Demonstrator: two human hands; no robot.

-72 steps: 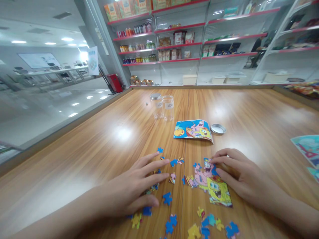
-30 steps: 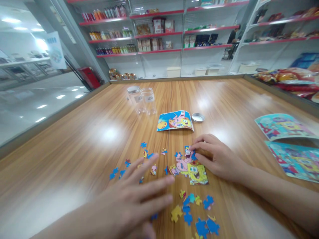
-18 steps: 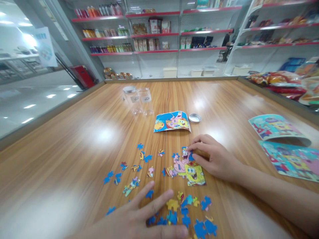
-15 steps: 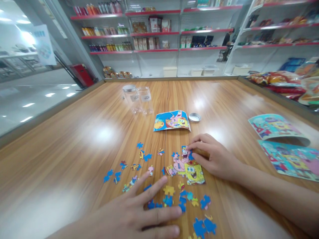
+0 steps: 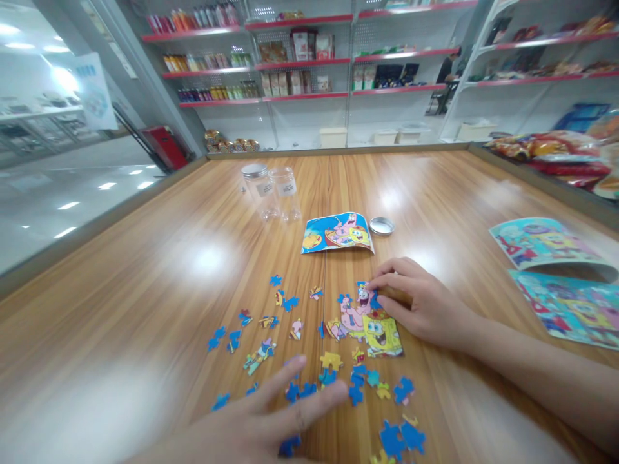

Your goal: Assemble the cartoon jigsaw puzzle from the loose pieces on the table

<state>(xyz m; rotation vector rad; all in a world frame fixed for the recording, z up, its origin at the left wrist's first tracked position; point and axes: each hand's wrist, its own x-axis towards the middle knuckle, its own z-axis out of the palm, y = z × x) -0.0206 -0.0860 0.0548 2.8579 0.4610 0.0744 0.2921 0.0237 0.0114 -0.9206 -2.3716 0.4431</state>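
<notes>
Partly joined puzzle: just left of right hand, fingertips on puzzle's edge, finger gap narrow, can't tell if pinching. Left hand spread wide, loose pieces around it. On tabletop beyond both hands: picture card, silver lid, two clear jars.

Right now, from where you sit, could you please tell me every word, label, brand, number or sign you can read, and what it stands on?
Readable text: none.
White label on the lidded jar: print too small and blurred.
White sticker on the open jar: likewise.
Poster at left: blue marks, too blurred.
Shelf packages: too small.
Puzzle pieces: no lettering I can make out.
</notes>
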